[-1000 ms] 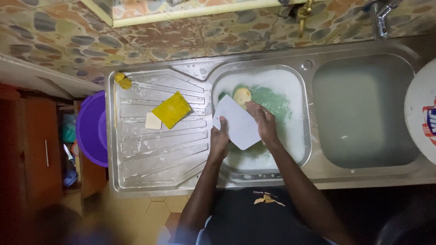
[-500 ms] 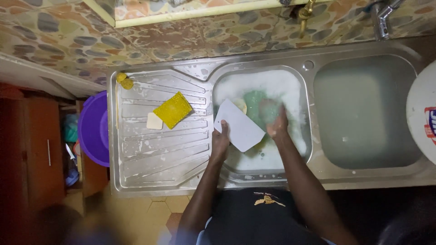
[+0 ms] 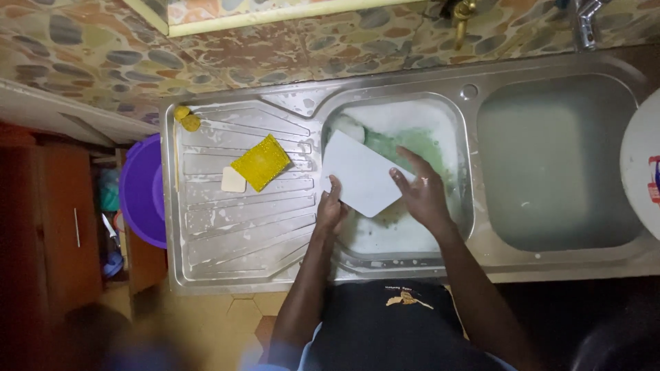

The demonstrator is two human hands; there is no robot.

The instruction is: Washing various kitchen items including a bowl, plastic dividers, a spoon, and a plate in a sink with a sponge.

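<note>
Two hands work over the left basin (image 3: 440,124) of a steel double sink, both on a white rectangular cutting board (image 3: 361,172). Left hand (image 3: 331,209) grips the board's near-left edge, fingers curled around it, thumb on top. Right hand (image 3: 423,196) lies on the board's right side, fingers spread and flat against it, wet with suds. Board is tilted, held above the soapy water, its far corner toward the far-left of the basin. Green thing (image 3: 405,144) sits in the foamy water just past the board on the right, partly hidden; can't tell what it is. Pale round object (image 3: 347,127) in the far-left corner of the basin, just beside the board's far edge, blurred.

Draining surface (image 3: 240,227) to the left of the basin, ribbed, wet with soap streaks. Yellow sponge (image 3: 260,162) lies flat on it, with a small pale soap bar (image 3: 233,180) touching its near-left side. Small yellow lump (image 3: 186,118) at the far-left corner of the drainer. Purple bowl (image 3: 141,192) sits lower, off the left edge of the drainer. Right basin (image 3: 557,165) holds cloudy water, well apart from the hands. White round lid (image 3: 641,165) at the right edge, partly cut off. Tap (image 3: 586,20) at the far wall above the right basin.
</note>
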